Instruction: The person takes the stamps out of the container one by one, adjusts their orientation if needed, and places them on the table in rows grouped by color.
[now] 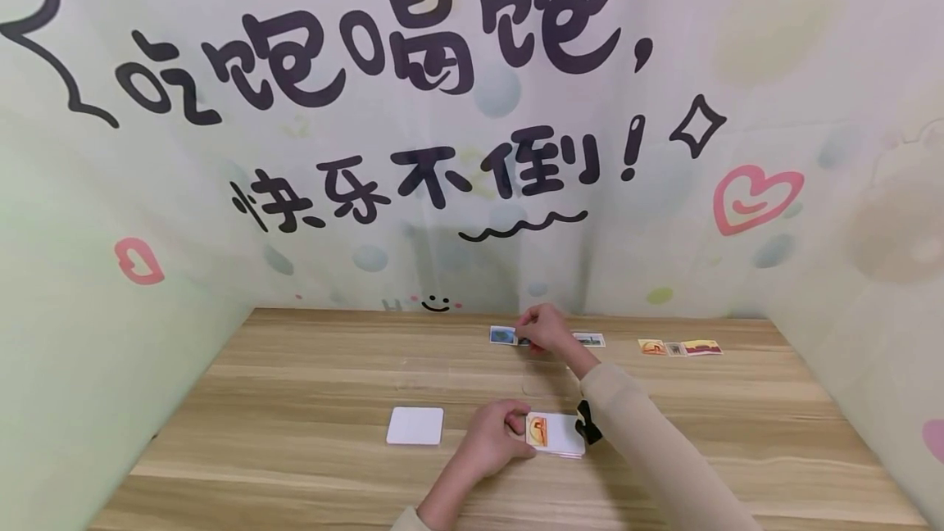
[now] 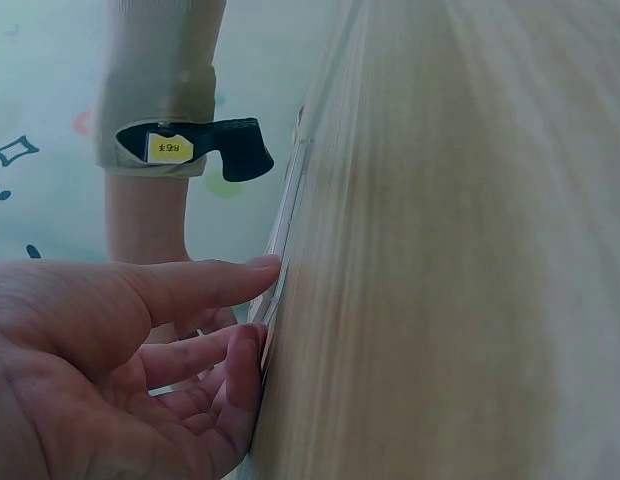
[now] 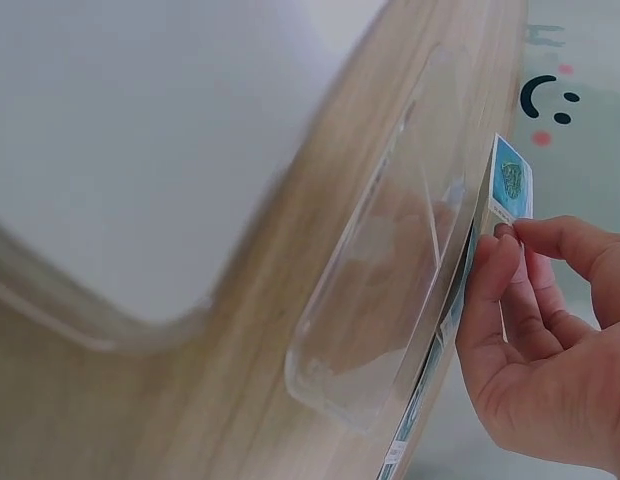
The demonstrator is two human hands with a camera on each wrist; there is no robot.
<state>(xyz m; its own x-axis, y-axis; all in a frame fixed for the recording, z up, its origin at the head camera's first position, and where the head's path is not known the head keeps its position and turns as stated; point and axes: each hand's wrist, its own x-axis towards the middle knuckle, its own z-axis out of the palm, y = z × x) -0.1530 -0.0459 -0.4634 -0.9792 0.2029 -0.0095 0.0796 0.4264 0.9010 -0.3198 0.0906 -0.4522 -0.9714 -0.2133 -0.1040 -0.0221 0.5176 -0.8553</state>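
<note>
Toward the back of the table, my right hand pinches the edge of a small blue stamp-like picture between thumb and forefinger. Other small pictures lie in the same row, partly hidden by this hand; one shows to its right. Nearer the front, my left hand grips the left edge of a stack of white cards, thumb on the near side. An orange stamp-like picture lies on top of the stack at its left end, by the fingers.
A white card lies left of my left hand. Two clear plastic pieces, one near the row and one farther left, rest on the table. More small pictures lie at the back right. A printed curtain borders the table.
</note>
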